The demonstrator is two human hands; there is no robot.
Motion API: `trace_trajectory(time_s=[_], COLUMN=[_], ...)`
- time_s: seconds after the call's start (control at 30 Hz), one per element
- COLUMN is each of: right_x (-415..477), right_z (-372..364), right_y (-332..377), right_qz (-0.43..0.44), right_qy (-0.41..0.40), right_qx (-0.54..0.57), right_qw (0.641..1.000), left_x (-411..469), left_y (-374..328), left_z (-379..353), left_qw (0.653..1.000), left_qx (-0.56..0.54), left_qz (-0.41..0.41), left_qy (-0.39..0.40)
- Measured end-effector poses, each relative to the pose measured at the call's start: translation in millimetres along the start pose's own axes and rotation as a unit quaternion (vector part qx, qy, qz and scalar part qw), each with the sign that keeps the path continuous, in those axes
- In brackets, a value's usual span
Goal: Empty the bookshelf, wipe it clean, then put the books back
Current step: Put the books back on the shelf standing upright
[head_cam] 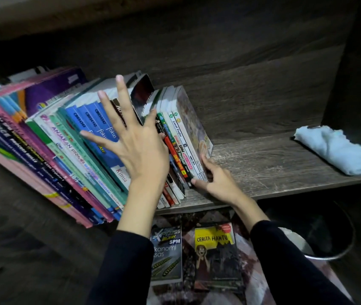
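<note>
Head view, starting nearest: two dark sleeves reach forward over a patterned floor covering [199,219]. Two books lie flat on it, side by side below the shelf edge: an Ekonomi Asas book [167,256] on the left and a yellow Cerita Hantu book [217,254] just beside it on the right. A dark round bin [329,241] with a metal rim stands to the right of them, partly under the shelf.

Above these, the right hand [218,183] is at the lower end of the outermost book [193,119]. Its thumb is on the spine side and its fingers curl against the illustrated cover, pinching it. The left hand [141,148] is spread wide with its fingers straight, palm laid against the spines and holding nothing.

A row of books [65,139] stands on the shelf board [263,166], filling its left part and leaning to the left. It has tall workbooks on the left and smaller paperbacks on the right, ending at the pinched one. The right part of the board shows bare wood grain. A folded light blue cloth [338,150] lies at its far right end, well apart from the books. Behind everything is the dark wooden back panel [219,62].
</note>
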State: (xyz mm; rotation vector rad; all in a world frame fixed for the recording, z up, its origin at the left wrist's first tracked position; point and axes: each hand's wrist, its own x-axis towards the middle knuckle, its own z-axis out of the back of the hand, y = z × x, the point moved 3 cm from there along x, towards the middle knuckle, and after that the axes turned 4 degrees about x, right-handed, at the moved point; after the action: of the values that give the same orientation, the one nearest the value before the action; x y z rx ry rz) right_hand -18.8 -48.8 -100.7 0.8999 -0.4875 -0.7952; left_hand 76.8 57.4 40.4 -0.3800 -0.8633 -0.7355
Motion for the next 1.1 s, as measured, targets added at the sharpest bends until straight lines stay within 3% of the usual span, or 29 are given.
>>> trace_trajectory(time_s=[0.2, 0.4, 0.6, 0.7, 0.83, 1.0, 1.1], right_x=[-2, -3, -3, 0, 3, 5, 4], right_z=[3, 2, -2, -3, -6, -6, -7], right_y=[0, 0, 0, -4, -7, -10, -11], right_qz=[0.007, 0.013, 0.017, 0.02, 0.034, 0.051, 0.05], right_qy=[0.003, -0.022, -0.026, -0.026, -0.032, -0.041, -0.041], right_qx=[0.036, 0.035, 0.006, -0.01, -0.037, -0.049, -0.041], right_qw=[0.999, 0.999, 1.0, 0.999, 0.998, 0.997, 0.997], left_x=[-17, -43, -35, -33, -33, -35, -42], left_y=[-2, 8, -2, 2, 14, 25, 27], left_z=[3, 11, 12, 13, 9, 42, 50], left_qw=[0.999, 0.976, 0.951, 0.914, 0.826, 0.78, 0.785], left_qx=[-0.005, -0.211, -0.299, -0.39, -0.522, -0.585, -0.583], left_qz=[-0.038, 0.03, 0.055, 0.103, 0.213, 0.212, 0.197], left_qy=[0.015, -0.044, -0.064, -0.036, 0.009, -0.068, -0.071])
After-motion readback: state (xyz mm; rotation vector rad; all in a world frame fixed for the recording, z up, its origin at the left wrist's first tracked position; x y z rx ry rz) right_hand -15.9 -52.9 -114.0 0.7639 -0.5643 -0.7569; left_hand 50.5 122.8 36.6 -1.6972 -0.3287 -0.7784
